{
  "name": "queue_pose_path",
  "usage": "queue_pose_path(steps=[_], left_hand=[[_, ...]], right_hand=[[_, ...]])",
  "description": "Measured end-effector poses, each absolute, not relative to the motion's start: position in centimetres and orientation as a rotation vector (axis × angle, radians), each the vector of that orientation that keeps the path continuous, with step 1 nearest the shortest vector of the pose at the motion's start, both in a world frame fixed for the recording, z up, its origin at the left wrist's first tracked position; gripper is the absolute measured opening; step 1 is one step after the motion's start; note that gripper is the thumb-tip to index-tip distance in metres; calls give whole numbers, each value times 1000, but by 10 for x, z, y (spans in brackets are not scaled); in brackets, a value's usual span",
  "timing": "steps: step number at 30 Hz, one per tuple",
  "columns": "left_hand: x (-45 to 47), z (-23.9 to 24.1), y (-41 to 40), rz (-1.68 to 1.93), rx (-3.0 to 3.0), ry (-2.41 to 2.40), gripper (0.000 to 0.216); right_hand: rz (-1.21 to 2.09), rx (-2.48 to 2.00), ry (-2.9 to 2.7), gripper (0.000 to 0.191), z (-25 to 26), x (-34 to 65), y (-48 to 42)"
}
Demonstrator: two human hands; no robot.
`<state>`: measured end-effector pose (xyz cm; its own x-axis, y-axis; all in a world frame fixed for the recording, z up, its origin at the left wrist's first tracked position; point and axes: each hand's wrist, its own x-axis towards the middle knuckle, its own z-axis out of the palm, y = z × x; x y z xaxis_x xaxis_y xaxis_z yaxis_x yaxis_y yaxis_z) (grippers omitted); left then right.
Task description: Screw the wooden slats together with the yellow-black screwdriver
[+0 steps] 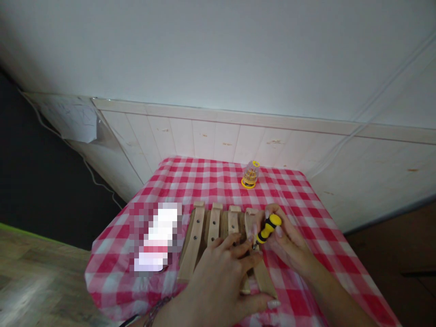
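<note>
A folding wooden slat rack [204,231] lies on a table covered by a red and white checked cloth [211,181]. My left hand [223,277] lies on the rack's near part, fingers spread over the slats, holding it down. My right hand [284,236] grips a short yellow and black screwdriver [268,227], its tip down at the rightmost slat beside my left fingertips. The near ends of the slats are hidden under my left hand.
A small clear and yellow bit holder [250,175] stands upright near the table's far edge. A blurred white and pink object [156,238] lies left of the rack. A white panelled wall [238,131] runs behind the table. Wooden floor [34,277] lies to the left.
</note>
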<state>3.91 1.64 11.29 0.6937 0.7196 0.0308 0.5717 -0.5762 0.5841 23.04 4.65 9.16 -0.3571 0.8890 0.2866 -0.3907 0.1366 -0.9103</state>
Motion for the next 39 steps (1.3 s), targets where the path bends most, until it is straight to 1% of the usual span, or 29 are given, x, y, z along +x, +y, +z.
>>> queue_pose_path(steps=[3,6,8,15,22,28,33,36,39], left_hand=[[39,110,16,359,2366,985,54],[40,108,17,372,2373,969,56],[40,109,18,365,2373,968,56],[40,110,17,376,2362,986,54],[40,109,16,381,2357,982,54],[40,107,17,388,2365,977,56],[41,105,18,403,2362,969,55],[40,107,18,398,2362,970,54],[39,108,18,388,2361,981,54]], right_hand=[[1507,-526,-1245,18,92,227,47],[1545,-537,-1136,33,92,225,48],[1587,-556,-1070,38,92,225,49],[1572,-584,-1140,36,91,229,49],[1548,-518,-1243,26,95,229,48],[1555,-541,-1100,27,94,224,48],[1639,-561,-1025,39,94,228,48],[1663,-553,-1013,33,96,229,49],[1677,-511,-1054,33,98,228,51]])
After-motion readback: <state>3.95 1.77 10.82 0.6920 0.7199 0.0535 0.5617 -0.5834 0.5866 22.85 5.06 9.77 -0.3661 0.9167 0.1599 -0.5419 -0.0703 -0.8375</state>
